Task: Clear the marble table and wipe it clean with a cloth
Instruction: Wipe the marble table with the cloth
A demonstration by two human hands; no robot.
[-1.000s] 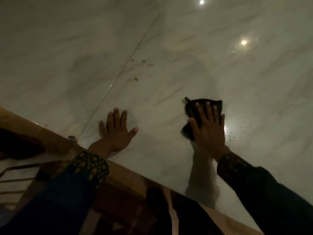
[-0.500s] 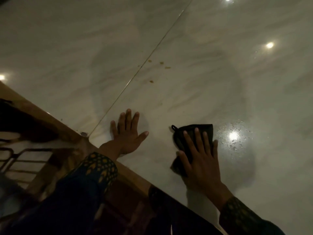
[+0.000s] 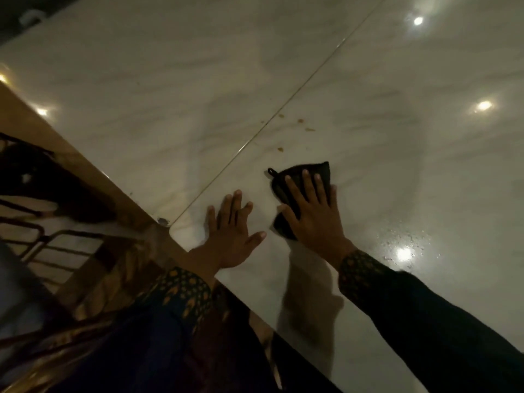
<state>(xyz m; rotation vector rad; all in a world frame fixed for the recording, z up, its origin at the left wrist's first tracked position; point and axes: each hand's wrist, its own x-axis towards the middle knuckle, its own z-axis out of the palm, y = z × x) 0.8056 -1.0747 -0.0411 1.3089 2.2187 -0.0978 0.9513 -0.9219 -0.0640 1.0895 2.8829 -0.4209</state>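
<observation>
Dark metal frame [image 3: 56, 242], perhaps a chair, lower left.

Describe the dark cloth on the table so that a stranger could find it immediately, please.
Look at the pale marble table and find the thin seam running diagonally across it. Just right of the seam, near the table's wooden edge, the right hand presses flat on the black cloth. It is the only dark item on the marble, and a small loop sticks out at its left corner.

Dim, warm-toned view; small ceiling-light reflections glare on the glossy bench [image 3: 368, 114]; lower left corner dark and motion-blurred.
</observation>
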